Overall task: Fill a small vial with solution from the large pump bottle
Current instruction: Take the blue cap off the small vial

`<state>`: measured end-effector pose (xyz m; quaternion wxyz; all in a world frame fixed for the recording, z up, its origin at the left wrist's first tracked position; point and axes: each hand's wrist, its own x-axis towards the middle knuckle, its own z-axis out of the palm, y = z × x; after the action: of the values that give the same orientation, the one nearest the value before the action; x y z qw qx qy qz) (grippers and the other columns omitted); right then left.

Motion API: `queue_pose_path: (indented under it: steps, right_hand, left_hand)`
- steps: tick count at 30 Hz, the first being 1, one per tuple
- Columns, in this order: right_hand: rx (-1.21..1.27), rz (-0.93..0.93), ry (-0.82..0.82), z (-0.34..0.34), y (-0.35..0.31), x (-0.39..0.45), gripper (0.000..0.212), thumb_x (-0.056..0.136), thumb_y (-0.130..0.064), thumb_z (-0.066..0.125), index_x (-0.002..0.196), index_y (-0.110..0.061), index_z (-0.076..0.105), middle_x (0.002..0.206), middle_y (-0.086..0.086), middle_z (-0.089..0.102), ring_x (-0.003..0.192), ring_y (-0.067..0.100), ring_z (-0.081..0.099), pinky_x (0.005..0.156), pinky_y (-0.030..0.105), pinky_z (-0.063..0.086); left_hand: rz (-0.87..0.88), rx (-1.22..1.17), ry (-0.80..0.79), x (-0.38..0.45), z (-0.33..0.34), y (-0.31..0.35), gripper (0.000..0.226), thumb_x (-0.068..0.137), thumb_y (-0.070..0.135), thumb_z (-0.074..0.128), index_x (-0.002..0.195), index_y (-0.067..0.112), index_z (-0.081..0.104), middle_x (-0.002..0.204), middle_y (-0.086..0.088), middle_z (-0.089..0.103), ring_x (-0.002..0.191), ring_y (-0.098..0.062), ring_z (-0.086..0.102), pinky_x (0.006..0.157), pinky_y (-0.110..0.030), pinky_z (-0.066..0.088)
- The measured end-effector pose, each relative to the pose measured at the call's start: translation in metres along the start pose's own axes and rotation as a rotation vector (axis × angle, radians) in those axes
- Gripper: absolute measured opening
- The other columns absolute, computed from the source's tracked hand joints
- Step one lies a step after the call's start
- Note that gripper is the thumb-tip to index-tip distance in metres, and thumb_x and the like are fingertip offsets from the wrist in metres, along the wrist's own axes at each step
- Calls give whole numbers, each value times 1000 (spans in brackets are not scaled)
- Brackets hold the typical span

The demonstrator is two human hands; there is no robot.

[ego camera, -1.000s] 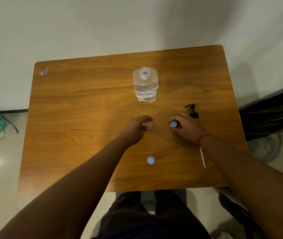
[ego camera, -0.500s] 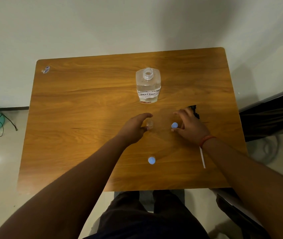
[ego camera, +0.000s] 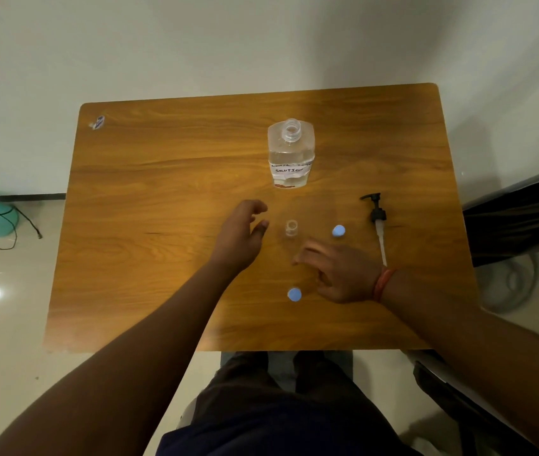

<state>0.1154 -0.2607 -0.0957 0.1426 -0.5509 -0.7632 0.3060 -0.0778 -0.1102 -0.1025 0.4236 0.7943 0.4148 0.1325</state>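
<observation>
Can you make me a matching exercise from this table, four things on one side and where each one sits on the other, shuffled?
Things:
1. large bottle
2. small vial
3. pump head
4. sticker

Places:
A. far left corner of the table
B. lying on its side near the right edge
C. standing open between the left hand and the right hand, touched by neither
D. standing uncapped toward the back, labelled

Pairs: 1-D, 2-C, 3-B, 4-A
</observation>
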Motion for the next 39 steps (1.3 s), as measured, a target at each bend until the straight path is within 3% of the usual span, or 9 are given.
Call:
queue_pose_path:
  steps: [4, 9, 18, 22, 23, 26, 28, 33, 39]
  right_hand:
    - [-16, -32, -83, 10, -8, -1, 58, 78, -31, 69, 132, -19, 51, 125, 1, 51, 84, 11, 55, 65, 27, 53]
    - [-32, -39, -50, 20, -11, 0, 49, 85, -42, 64, 128, -22, 54, 122, 0, 50, 86, 10, 55, 65, 28, 53]
    - [43, -24, 36, 32, -15, 1, 27, 91, -32, 65, 115, -21, 66, 113, 1, 59, 87, 10, 55, 67, 27, 51]
    - [145, 51, 97, 25, -17, 3, 28, 91, -37, 59, 114, -24, 67, 109, -5, 61, 86, 4, 54, 68, 26, 50]
    - [164, 65, 123, 22, -17, 4, 27, 90, -37, 59, 111, -23, 67, 105, -7, 61, 84, 4, 54, 67, 26, 50]
    - [195, 114, 194, 13, -18, 6, 23, 87, -30, 64, 108, -21, 68, 97, -11, 61, 77, 2, 52, 65, 25, 48]
    - [205, 153, 241, 2, -18, 9, 24, 86, -30, 64, 107, -20, 68, 94, -12, 59, 77, -1, 52, 65, 21, 46]
    - [150, 161, 366, -48, -26, 21, 20, 80, -24, 62, 98, -20, 67, 83, -13, 56, 72, -2, 50, 63, 11, 37]
    - [64, 119, 505, -123, -43, 37, 23, 80, -24, 65, 102, -18, 69, 85, -15, 62, 72, 3, 57, 64, 13, 44]
  left_hand:
    - [-29, 6, -9, -20, -2, -9, 15, 101, 13, 57, 115, 14, 59, 111, 3, 64, 101, -14, 61, 87, -38, 56]
    - [-37, 64, -199, -49, 8, -22, 20, 102, 16, 54, 122, 19, 60, 119, 2, 66, 108, -11, 60, 91, -36, 55]
    - [-79, -19, -409, -72, 32, -20, 33, 104, 12, 51, 136, 16, 59, 133, -5, 65, 120, -19, 59, 94, -29, 47]
    - [-159, -175, -456, -71, 36, -12, 36, 106, 13, 49, 141, 17, 56, 140, -5, 62, 124, -16, 57, 90, -11, 44]
    - [-197, -235, -458, -69, 35, -10, 35, 107, 17, 49, 141, 18, 56, 141, -4, 61, 125, -15, 56, 93, -11, 45]
    - [-274, -354, -448, -62, 32, -1, 34, 108, 22, 46, 140, 14, 58, 139, -6, 63, 128, -20, 57, 108, -38, 47]
    - [-290, -424, -440, -57, 26, 8, 33, 109, 21, 45, 137, 12, 59, 135, -8, 64, 125, -22, 59, 108, -45, 48]
    - [-215, -496, -417, -40, 0, 48, 28, 110, 22, 40, 123, 25, 65, 117, 3, 68, 106, -10, 66, 92, -30, 56]
    - [-77, -546, -354, -12, -45, 104, 34, 110, 17, 38, 136, 6, 58, 124, -9, 68, 112, -17, 67, 94, -38, 59]
